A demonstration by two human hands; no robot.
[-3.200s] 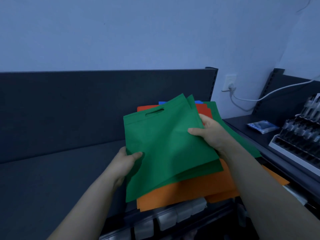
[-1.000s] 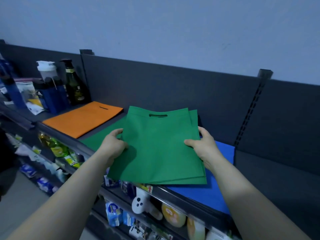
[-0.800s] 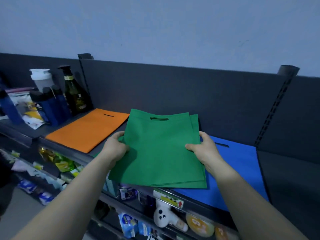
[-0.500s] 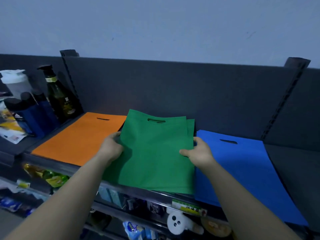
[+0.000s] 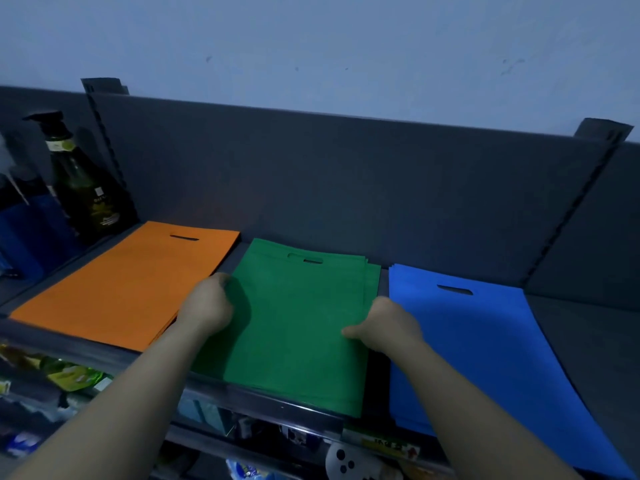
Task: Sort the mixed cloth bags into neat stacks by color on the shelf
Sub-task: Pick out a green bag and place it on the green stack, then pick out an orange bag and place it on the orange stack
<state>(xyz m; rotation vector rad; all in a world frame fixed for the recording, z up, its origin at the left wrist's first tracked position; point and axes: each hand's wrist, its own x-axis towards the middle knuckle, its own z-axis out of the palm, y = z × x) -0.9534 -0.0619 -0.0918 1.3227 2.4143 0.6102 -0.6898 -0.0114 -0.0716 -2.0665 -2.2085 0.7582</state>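
A stack of green cloth bags [image 5: 298,323] lies flat on the dark shelf [image 5: 571,327], between an orange stack [image 5: 128,282] on its left and a blue stack [image 5: 474,344] on its right. My left hand [image 5: 207,306] grips the green stack's left edge. My right hand [image 5: 388,323] holds its right edge, thumb on top. The green bags' upper right corners are slightly fanned out. The near ends of the green and blue stacks hang over the shelf's front lip.
A dark green pump bottle [image 5: 83,188] and blue items [image 5: 24,230] stand on the shelf section to the left. Packaged goods sit on lower shelves [image 5: 69,375] below. The shelf's dark back panel [image 5: 346,188] rises behind the stacks.
I carried the green bags from the mixed pile over to this shelf and lowered them. They now lie flat between the orange and blue stacks, with both hands still on their edges.
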